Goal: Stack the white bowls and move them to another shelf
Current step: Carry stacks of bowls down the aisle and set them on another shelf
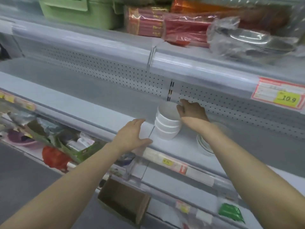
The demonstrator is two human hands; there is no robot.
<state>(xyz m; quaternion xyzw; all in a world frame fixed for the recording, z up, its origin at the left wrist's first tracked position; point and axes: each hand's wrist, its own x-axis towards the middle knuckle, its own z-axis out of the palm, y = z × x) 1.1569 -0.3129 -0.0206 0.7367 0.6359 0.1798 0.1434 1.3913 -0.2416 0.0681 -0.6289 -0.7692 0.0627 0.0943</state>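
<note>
A stack of three white bowls (167, 123) stands on the pale grey middle shelf (92, 104), close to the perforated back panel. My right hand (192, 110) is against the right side of the top bowl's rim, fingers curled over its edge. My left hand (133, 134) hovers just left of the stack near the shelf's front lip, fingers spread, holding nothing and a little apart from the bowls.
White plates (203, 144) lie on the same shelf under my right forearm. The upper shelf holds a green tub (79, 12), red packets (165, 25) and bagged metal pans (247, 38). Lower shelves carry packaged goods and a cardboard box (123, 202).
</note>
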